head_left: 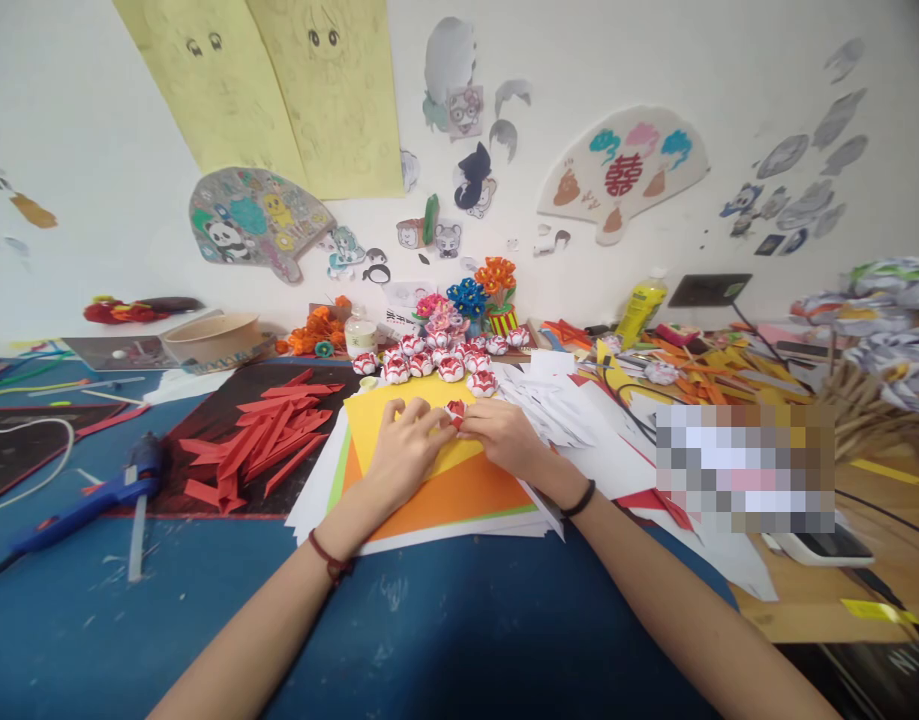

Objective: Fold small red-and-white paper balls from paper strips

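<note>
My left hand [405, 445] and my right hand [504, 437] meet over a stack of coloured paper [444, 495]. Between their fingertips they pinch a small red folded-paper flower [455, 409], partly covered by the fingers. Just beyond lies a cluster of red-and-white paper flowers [451, 369]. Folded red paper strips [260, 440] are heaped on a dark mat to the left of my left hand. Cut white paper strips [549, 405] lie on the right, close to my right hand.
A blue glue gun [121, 490] rests at the left. Glue bottle [361, 332], bowl [211, 342] and paper bouquets [468, 298] stand along the wall. At right are a yellow bottle [640, 308], orange scraps [718, 370], a black cable and a pixelated area.
</note>
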`<state>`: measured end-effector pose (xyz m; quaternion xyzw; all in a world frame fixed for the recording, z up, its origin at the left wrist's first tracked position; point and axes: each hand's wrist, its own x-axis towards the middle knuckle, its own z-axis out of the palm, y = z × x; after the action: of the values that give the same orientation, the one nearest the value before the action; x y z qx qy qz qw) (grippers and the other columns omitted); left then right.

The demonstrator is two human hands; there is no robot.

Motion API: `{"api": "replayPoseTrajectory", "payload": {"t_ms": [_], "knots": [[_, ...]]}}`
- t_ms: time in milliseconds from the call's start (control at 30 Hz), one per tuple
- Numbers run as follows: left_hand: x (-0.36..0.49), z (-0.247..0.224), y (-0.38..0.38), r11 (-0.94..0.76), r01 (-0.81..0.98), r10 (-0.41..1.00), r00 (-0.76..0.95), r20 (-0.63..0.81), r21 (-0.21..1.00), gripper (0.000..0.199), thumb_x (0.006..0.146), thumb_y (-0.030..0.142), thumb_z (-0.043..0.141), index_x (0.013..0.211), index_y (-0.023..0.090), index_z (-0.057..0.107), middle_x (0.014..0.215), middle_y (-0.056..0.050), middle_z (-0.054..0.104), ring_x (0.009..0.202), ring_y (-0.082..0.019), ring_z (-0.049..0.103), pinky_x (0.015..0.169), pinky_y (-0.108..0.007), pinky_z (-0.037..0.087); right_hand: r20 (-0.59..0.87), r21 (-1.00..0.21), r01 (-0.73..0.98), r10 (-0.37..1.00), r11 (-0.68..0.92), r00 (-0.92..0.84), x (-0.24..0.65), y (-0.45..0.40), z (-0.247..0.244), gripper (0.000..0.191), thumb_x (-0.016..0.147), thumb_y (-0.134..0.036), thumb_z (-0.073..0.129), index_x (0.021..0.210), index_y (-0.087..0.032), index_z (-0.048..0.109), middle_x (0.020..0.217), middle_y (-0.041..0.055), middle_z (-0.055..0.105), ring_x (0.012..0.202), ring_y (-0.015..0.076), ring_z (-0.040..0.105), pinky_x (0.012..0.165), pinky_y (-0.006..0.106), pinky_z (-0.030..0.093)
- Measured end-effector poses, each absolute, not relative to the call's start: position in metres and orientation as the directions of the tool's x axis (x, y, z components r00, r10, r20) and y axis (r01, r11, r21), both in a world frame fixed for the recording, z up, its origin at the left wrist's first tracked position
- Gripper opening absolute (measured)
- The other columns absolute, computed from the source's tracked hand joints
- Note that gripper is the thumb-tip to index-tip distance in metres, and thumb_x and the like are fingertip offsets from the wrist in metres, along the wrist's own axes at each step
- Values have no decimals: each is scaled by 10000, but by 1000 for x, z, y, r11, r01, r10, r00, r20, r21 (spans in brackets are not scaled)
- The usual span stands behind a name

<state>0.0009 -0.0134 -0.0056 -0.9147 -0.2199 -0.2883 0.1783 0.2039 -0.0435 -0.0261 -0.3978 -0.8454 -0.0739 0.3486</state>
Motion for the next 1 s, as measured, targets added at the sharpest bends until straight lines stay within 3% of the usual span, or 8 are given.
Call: {"api": "replayPoseTrajectory", "payload": {"t_ms": [133,233,433,600,767,900,1000], "knots": [[6,-4,-15,-808,572,493,528,692,139,137,902,279,612,839,280,734,1037,-51,621,948,-239,463,780,-387,295,673,-375,677,688,633,-271,199,-45,-21,161,918,-189,560,766,-196,614,775,13,635,745,157,544,683,282,373],[10,-1,-20,-766,553,604,442,664,329,77,866,223,651,812,236,704,1028,-45,602,965,-234,468,815,-383,315,698,-411,676,688,612,-198,194,-49,-16,162,890,-133,566,745,-199,599,760,4,625,756,161,523,698,285,363],[16,5,-26,-711,475,699,389,601,519,65,836,158,646,793,205,634,1018,-29,598,976,-228,477,906,-396,338,710,-367,781,695,506,-117,188,-57,-7,155,873,-108,524,760,-197,582,812,33,602,797,194,470,720,321,344],[17,11,-24,-654,351,749,425,509,670,40,806,180,657,771,194,644,970,-40,592,969,-228,501,912,-389,362,670,-513,676,739,530,-71,191,-55,-2,135,823,-124,564,711,-195,588,798,28,559,819,199,478,751,334,367],[14,13,-21,-588,318,779,471,414,744,58,829,246,633,800,197,641,964,-35,615,965,-222,523,919,-385,382,643,-552,671,765,495,-35,191,-54,0,132,770,-77,553,714,-187,602,856,37,537,875,208,481,792,352,379],[10,15,-21,-640,426,760,475,444,640,127,850,332,642,804,216,664,1000,-26,623,1001,-228,513,971,-402,349,679,-478,771,734,421,20,185,-60,2,110,788,-110,589,717,-184,629,884,50,546,886,221,475,798,368,378],[9,14,-23,-669,482,743,448,498,565,112,862,299,633,795,209,643,1027,-30,613,1009,-230,504,966,-406,351,673,-494,785,736,373,74,181,-63,3,97,821,-182,626,732,-188,664,872,54,557,882,226,488,799,379,385]]}}
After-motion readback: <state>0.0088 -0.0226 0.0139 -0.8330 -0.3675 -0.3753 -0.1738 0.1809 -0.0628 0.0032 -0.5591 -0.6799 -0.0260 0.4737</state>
